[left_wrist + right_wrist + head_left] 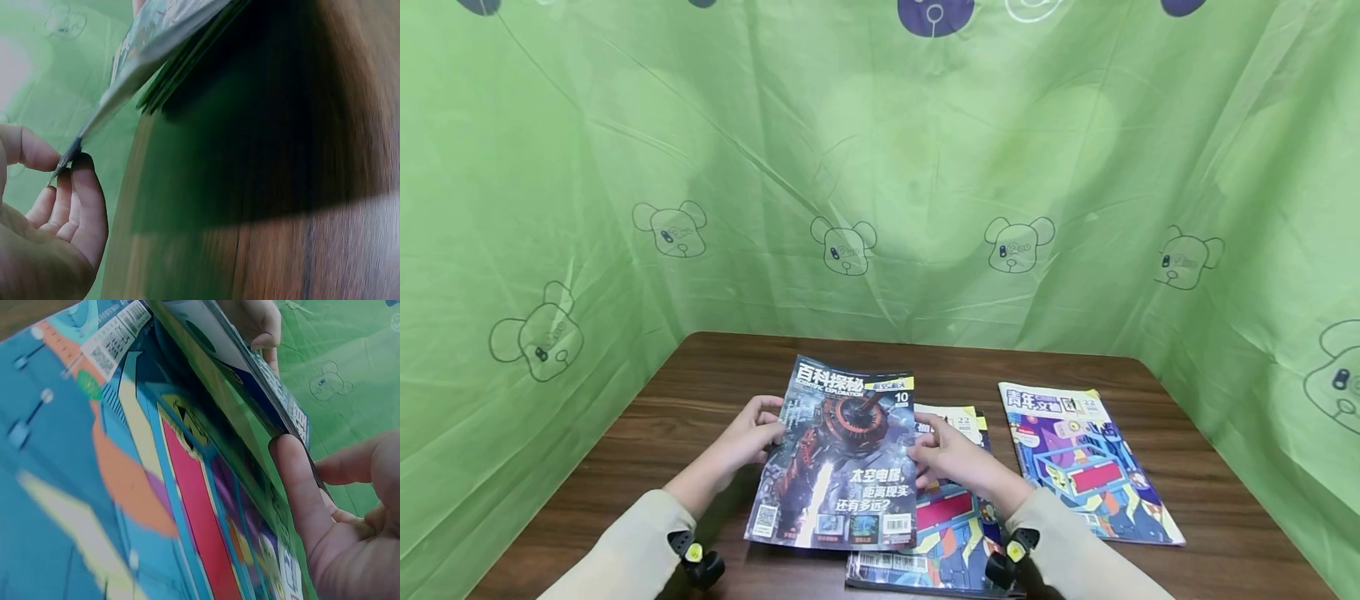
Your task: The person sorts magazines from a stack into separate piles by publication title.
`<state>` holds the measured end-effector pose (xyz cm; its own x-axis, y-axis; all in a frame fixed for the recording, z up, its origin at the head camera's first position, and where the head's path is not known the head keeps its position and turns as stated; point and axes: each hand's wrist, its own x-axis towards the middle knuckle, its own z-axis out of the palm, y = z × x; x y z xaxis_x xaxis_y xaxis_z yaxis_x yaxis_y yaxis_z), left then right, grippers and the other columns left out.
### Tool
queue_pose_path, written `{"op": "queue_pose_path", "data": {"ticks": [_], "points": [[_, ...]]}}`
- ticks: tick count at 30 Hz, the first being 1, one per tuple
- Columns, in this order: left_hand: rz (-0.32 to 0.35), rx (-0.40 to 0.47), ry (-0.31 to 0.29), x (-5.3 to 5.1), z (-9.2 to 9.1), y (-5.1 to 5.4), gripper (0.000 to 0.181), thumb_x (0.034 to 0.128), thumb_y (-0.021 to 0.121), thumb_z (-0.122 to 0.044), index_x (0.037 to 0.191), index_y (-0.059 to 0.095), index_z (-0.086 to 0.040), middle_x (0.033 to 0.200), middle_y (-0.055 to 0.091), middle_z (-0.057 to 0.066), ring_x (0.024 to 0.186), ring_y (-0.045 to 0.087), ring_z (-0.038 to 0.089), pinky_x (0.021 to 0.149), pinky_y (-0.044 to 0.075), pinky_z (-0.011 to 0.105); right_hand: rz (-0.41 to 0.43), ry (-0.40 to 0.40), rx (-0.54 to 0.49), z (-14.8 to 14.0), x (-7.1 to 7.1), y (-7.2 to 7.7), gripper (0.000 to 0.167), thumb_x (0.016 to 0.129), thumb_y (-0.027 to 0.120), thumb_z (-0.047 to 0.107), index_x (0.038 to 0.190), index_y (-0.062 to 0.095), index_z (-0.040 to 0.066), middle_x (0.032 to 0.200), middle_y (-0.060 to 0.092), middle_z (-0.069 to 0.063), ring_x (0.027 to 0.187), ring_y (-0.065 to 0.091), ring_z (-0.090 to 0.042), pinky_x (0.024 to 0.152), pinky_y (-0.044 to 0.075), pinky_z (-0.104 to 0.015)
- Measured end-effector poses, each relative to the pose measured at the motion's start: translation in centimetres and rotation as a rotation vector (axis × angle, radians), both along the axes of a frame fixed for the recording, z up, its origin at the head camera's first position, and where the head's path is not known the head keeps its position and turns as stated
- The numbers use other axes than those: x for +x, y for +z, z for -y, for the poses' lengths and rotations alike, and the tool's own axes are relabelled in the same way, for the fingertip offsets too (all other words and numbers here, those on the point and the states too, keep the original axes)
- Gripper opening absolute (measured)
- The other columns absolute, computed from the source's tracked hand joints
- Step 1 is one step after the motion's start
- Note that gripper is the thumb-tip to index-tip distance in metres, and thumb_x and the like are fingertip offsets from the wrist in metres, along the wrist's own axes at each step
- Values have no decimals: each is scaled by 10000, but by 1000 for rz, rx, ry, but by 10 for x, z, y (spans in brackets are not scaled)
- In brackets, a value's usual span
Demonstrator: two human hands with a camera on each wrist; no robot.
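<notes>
A dark magazine (842,458) with a space-themed cover is held up off the table between both hands, tilted. My left hand (747,437) pinches its left edge, thumb on the cover side and fingers beneath, as the left wrist view of the magazine (140,69) shows. My right hand (958,457) pinches the right edge; in the right wrist view its thumb and fingers (297,487) meet on the magazine's rim. Partly covered by the held magazine, a stack of magazines (951,542) lies below to the right, a colourful blue and red cover on top.
Another colourful magazine (1090,475) lies apart on the right side of the brown wooden table (700,367). Green curtains (925,167) printed with bear heads enclose the table's back and sides. Each wrist wears a black strap device (696,560).
</notes>
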<state>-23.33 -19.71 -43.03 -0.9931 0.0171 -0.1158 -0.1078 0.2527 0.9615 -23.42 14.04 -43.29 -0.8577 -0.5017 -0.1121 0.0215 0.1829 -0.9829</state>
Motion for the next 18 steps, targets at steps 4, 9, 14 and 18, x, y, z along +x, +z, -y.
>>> {"op": "queue_pose_path", "data": {"ticks": [4, 9, 14, 18], "points": [[5, -2, 25, 0, 11, 1, 598, 792, 550, -11, 1370, 398, -42, 1041, 542, 127, 825, 549, 192, 641, 550, 325, -14, 5, 12, 13, -3, -3, 710, 1001, 582, 81, 1555, 153, -37, 909, 614, -139, 643, 651, -199, 669, 623, -389], [4, -23, 37, 0, 24, 1, 615, 800, 553, -19, 1392, 386, -41, 1054, 554, 123, 833, 548, 188, 638, 532, 323, -7, 20, -9, 28, -8, -6, 728, 992, 591, 69, 1553, 142, -49, 931, 647, -130, 668, 651, -191, 650, 623, -369], [-8, -38, 34, -3, 39, -1, 618, 797, 553, -36, 1393, 388, -31, 1058, 569, 121, 833, 548, 172, 653, 525, 317, 8, 31, -37, 40, -10, -5, 745, 985, 598, 68, 1559, 135, -36, 962, 655, -136, 674, 656, -186, 650, 622, -366], [-14, -38, 40, -7, 49, -2, 625, 774, 551, -52, 1379, 396, -29, 1045, 575, 102, 819, 566, 157, 663, 540, 318, 17, 22, -62, 49, -12, -5, 737, 982, 596, 52, 1556, 142, -34, 980, 648, -143, 681, 661, -189, 652, 623, -371]]}}
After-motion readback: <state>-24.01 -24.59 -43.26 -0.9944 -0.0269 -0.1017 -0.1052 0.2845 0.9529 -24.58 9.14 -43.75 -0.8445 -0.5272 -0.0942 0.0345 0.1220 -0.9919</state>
